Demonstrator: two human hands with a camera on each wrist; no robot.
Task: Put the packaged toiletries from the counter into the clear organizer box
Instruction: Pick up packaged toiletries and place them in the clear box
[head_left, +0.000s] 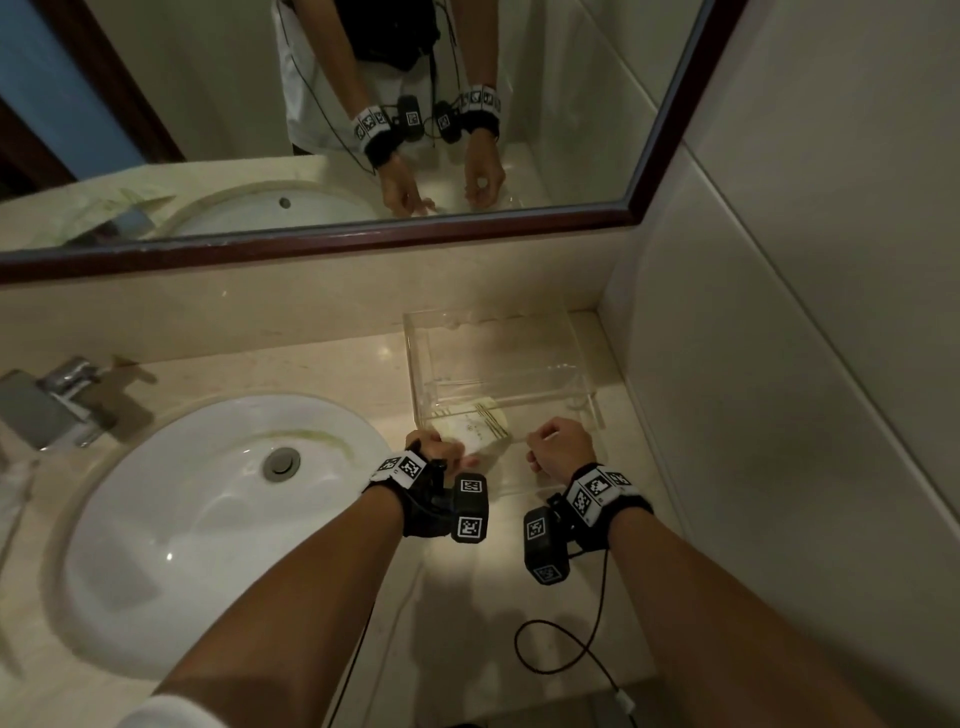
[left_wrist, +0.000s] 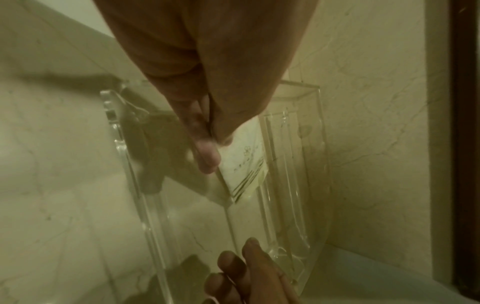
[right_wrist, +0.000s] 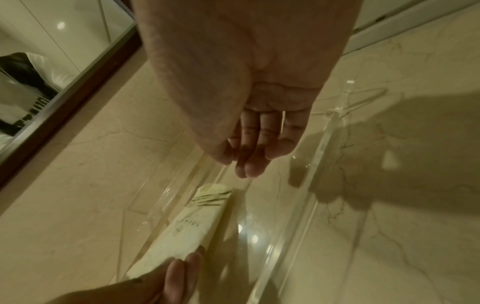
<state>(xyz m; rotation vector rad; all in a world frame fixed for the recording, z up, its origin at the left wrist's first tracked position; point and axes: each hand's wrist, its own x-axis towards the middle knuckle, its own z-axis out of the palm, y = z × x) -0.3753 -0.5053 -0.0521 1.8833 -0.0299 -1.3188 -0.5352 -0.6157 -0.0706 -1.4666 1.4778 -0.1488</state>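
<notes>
Pinching a flat white paper packet with thin dark stripes (head_left: 480, 434), the left hand (head_left: 434, 452) holds it inside the near-left part of the clear acrylic organizer box (head_left: 582, 364). This box sits on the beige marble table (head_left: 337, 374), right of the white oval sink (head_left: 171, 519). The right hand (head_left: 561, 447) hovers over the box's near edge, its fingers (right_wrist: 249, 148) relaxed, grasping nothing.

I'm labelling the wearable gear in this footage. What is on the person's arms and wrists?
Both forearms are bare. Each wrist carries a black strap with a white band printed with square black-and-white markers. A black, boxy camera module bearing the same kind of markers hangs at the inner side of the left wrist, another at the right wrist. A thin black cable loops down from the right module. A white sleeve edge shows at the bottom.
</notes>
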